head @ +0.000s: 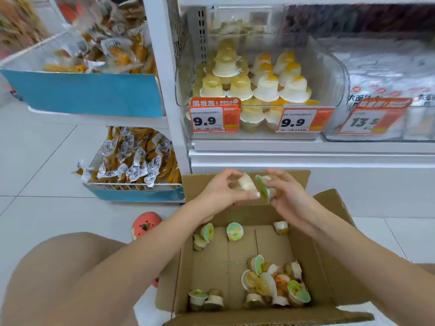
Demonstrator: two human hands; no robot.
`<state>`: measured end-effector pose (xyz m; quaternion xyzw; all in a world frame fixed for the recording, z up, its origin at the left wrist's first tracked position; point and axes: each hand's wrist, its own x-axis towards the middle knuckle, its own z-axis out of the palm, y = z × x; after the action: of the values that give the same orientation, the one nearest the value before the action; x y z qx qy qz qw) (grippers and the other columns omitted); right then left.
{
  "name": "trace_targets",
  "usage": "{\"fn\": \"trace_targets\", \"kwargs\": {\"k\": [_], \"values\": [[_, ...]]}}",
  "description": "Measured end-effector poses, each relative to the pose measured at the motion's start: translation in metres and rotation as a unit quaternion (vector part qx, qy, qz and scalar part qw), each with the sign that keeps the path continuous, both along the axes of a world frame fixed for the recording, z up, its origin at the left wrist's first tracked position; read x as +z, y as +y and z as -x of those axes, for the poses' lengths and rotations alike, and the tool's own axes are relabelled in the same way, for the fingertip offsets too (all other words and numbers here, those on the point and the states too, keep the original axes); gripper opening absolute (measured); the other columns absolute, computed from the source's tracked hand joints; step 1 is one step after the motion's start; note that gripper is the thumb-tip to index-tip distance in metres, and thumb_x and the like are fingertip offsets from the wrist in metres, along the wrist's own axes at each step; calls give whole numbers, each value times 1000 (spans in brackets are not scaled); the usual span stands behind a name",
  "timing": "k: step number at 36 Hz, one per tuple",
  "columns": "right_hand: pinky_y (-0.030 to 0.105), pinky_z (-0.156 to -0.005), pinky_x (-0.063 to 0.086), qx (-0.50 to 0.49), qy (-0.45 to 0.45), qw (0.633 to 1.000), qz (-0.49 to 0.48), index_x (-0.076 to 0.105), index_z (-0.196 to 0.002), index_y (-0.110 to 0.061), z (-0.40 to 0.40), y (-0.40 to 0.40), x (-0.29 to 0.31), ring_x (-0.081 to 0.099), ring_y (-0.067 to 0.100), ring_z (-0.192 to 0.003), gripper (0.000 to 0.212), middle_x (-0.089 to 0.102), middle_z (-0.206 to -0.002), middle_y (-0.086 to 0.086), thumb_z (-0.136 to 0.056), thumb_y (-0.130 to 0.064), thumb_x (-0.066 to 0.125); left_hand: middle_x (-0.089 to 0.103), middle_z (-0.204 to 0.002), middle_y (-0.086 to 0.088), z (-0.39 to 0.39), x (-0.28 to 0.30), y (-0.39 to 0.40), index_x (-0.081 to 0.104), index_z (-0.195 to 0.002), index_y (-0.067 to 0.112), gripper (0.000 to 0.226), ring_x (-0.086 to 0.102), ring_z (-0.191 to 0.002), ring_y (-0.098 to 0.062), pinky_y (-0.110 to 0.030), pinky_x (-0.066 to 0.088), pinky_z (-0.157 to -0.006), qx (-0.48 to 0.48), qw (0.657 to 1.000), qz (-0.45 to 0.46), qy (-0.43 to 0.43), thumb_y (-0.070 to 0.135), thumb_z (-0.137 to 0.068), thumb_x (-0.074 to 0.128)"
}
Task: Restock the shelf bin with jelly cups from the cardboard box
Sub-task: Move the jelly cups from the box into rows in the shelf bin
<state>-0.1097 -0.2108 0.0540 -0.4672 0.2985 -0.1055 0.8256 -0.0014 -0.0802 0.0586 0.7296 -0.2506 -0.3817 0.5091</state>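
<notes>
Holding jelly cups above the cardboard box (263, 243), the left hand (220, 192) pinches a pale cup (247, 183) and the right hand (286, 196) apparently grips a green-lidded cup (263, 188), which next need lifting into the shelf bin (334, 67) above.

Your setting: retail shop, snack aisle. Evidence: white shelving (306, 147) with clear bin (329, 74) of stacked jelly cups (266, 88); orange price tags (213, 118) reading 9.9, 9.9 and 13.5 clipped to bin fronts; bagged goods (386, 74) in neighbouring bin at your right; wire baskets (131, 184) of packaged snacks (131, 161) at your left; pale tiled floor (42, 161); open stock box (313, 255) standing before shelf, holding loose cups.
</notes>
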Motion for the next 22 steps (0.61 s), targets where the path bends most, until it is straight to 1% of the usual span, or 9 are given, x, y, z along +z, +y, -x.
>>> {"fn": "trace_targets", "kwargs": {"k": [3, 5, 7, 9, 12, 15, 18, 20, 22], "values": [[16, -61, 46, 66, -44, 997, -8, 53, -127, -5, 1, 5, 22, 59, 7, -79, 37, 61, -108, 8, -92, -17, 57, 62, -108, 3, 13, 21, -8, 55, -112, 25, 51, 59, -90, -9, -11, 47, -67, 33, 997, 39, -65, 29, -69, 82], [21, -80, 50, 99, -55, 994, -9, 53, -128, -1, 4, 3, 32, 59, 14, -95, 45, 59, -117, 13, -91, -27, 54, 63, -105, 5, 16, 29, -9, 57, -111, 23, 51, 58, -88, -8, -11, 45, -68, 30, 992, 54, -111, 27, -68, 83], [36, -100, 44, 122, -61, 991, -14, 50, -131, -1, 8, 0, 40, 57, 28, -113, 47, 59, -128, 18, -94, -30, 49, 61, -107, 10, 15, 34, -7, 57, -113, 23, 54, 57, -94, -3, -10, 44, -75, 5, 987, 45, -157, 26, -67, 84], [38, -97, 48, 141, -61, 988, 9, 48, -132, -4, 10, -2, 46, 60, 29, -113, 45, 60, -126, 19, -94, -28, 48, 59, -108, 16, 15, 36, -5, 55, -116, 22, 58, 54, -98, 3, -4, 40, -78, -6, 983, 37, -180, 25, -66, 85], [38, -86, 56, 151, -49, 987, 17, 47, -132, -7, 11, -1, 48, 64, 26, -104, 46, 61, -123, 21, -89, -22, 55, 61, -105, 18, 20, 35, -5, 55, -116, 24, 58, 56, -96, 4, -2, 41, -75, -4, 976, 47, -212, 24, -66, 84], [30, -74, 57, 149, -56, 987, -14, 48, -131, -2, 11, -3, 50, 67, 21, -87, 46, 66, -108, 17, -89, -20, 55, 59, -103, 19, 24, 39, -6, 54, -121, 27, 60, 54, -92, 9, -1, 40, -75, 10, 970, 56, -235, 25, -68, 82], [33, -82, 57, 157, -59, 986, -12, 50, -128, -2, 8, -6, 54, 68, 19, -80, 48, 68, -105, 14, -86, -24, 57, 58, -110, 17, 21, 43, -7, 51, -128, 29, 65, 53, -97, 6, -3, 40, -78, 6, 966, 58, -252, 31, -70, 80], [35, -91, 54, 169, -60, 984, -1, 52, -127, -5, 6, -10, 57, 67, 18, -82, 53, 67, -111, 13, -82, -30, 63, 60, -112, 15, 17, 47, -9, 52, -127, 31, 65, 55, -101, -1, -10, 43, -82, 5, 966, 54, -253, 35, -69, 80], [35, -92, 52, 187, -66, 980, 8, 55, -127, -6, 3, -15, 61, 67, 18, -85, 55, 66, -116, 14, -79, -31, 66, 61, -112, 12, 12, 51, -11, 55, -125, 29, 63, 56, -102, -4, -16, 46, -85, 8, 966, 56, -253, 34, -68, 82]]}}
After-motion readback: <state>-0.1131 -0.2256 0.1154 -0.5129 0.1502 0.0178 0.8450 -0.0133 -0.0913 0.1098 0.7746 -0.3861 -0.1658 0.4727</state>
